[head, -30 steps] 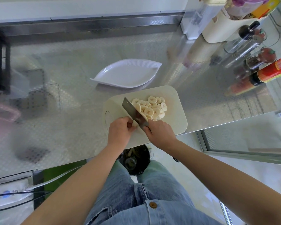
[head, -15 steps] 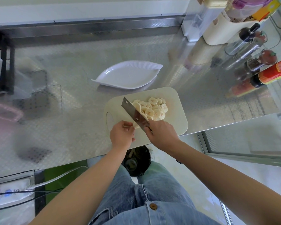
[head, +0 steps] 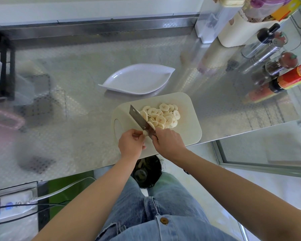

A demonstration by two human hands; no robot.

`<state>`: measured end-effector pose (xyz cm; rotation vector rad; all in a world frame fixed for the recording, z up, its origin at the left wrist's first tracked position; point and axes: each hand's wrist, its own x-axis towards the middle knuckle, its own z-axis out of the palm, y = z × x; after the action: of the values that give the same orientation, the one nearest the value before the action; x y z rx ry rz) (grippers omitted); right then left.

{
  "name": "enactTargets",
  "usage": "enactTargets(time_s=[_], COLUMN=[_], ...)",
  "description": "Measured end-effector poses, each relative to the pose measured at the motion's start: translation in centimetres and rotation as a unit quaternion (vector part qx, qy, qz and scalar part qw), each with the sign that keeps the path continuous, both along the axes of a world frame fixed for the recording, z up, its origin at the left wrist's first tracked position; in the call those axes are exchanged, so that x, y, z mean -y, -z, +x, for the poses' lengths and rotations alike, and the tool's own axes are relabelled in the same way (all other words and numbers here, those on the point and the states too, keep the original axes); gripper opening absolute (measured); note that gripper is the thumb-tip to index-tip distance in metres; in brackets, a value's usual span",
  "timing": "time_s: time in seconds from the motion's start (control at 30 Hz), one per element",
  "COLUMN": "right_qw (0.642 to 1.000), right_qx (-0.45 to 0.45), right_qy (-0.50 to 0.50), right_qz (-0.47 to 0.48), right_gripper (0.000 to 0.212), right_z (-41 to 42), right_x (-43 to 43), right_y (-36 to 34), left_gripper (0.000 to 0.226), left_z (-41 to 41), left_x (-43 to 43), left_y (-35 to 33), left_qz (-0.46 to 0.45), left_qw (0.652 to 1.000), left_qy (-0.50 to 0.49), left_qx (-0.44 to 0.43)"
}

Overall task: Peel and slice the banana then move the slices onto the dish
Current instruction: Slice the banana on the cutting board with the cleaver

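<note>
A pile of pale banana slices (head: 162,115) lies on a cream cutting board (head: 188,122) at the counter's near edge. My right hand (head: 169,143) grips the handle of a cleaver (head: 139,117), whose blade rests on the board left of the pile. Fingers of my left hand (head: 131,145) pinch a small banana stub (head: 145,133) against the blade's near end. A white leaf-shaped dish (head: 137,79) sits empty just behind the board.
Bottles, a spice grinder and a red-labelled sauce bottle (head: 292,77) crowd the counter's right side, with a cream container (head: 236,30) at back right. A black rack (head: 5,66) stands at far left. A bin (head: 148,171) sits below the counter edge between my knees.
My left hand has drawn back a little from the blade and holds the last bit of banana. The cleaver and my right hand have shifted slightly; the slice pile is unchanged.
</note>
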<state>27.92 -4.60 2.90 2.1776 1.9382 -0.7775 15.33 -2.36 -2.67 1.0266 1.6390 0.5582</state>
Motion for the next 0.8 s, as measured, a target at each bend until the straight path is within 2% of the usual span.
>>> enactTargets(time_s=[0.17, 0.47, 0.8], right_qw=[1.0, 0.999, 0.999], right_qx=[-0.006, -0.004, -0.004], right_qy=[0.001, 0.0, -0.024], right_qz=[-0.013, 0.038, 0.025], right_gripper=[0.021, 0.029, 0.026], right_z=[0.0, 1.4, 1.5], right_x=[0.0, 0.0, -0.1], right_y=[0.3, -0.6, -0.1], left_gripper=[0.011, 0.01, 0.016], left_z=[-0.1, 0.0, 0.0], left_x=[0.0, -0.1, -0.2], left_y=[0.0, 0.0, -0.2], left_qz=[0.005, 0.026, 0.024], left_qw=[1.0, 0.999, 0.999], left_qy=[0.015, 0.021, 0.025], left_qx=[-0.004, -0.022, -0.018])
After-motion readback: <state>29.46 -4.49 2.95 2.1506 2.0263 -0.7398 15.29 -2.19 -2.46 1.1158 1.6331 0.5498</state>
